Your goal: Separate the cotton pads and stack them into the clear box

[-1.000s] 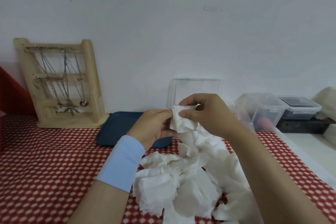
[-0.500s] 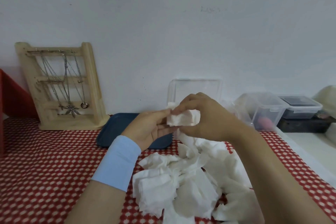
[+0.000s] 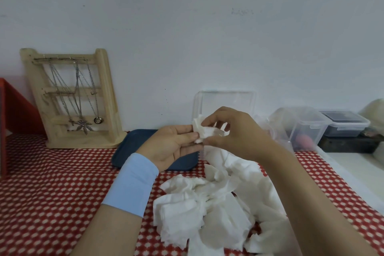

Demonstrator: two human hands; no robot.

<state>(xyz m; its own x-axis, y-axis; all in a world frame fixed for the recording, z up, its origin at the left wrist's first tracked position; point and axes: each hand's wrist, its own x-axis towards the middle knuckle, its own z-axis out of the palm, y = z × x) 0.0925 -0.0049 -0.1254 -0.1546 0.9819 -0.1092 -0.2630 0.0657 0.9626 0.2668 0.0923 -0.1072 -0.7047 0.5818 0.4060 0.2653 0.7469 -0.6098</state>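
Both grips are on one pad (image 3: 204,133), held up before the box (image 3: 226,97): left hand (image 3: 172,145) pinches its edge, right hand (image 3: 234,135) pinches the other side. I'd peel one layer slowly, above the pile (image 3: 207,214) on the bench (image 3: 52,193).

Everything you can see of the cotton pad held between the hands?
The cotton pad is white, soft and fibrous-looking, crumpled rather than flat, with ragged edges. It is held up off the table, in front of the clear box. The left hand pinches its left edge between thumb and fingers; the right hand pinches its right side. Whether it is one pad or several stuck together cannot be told. The loose pile lies below it.
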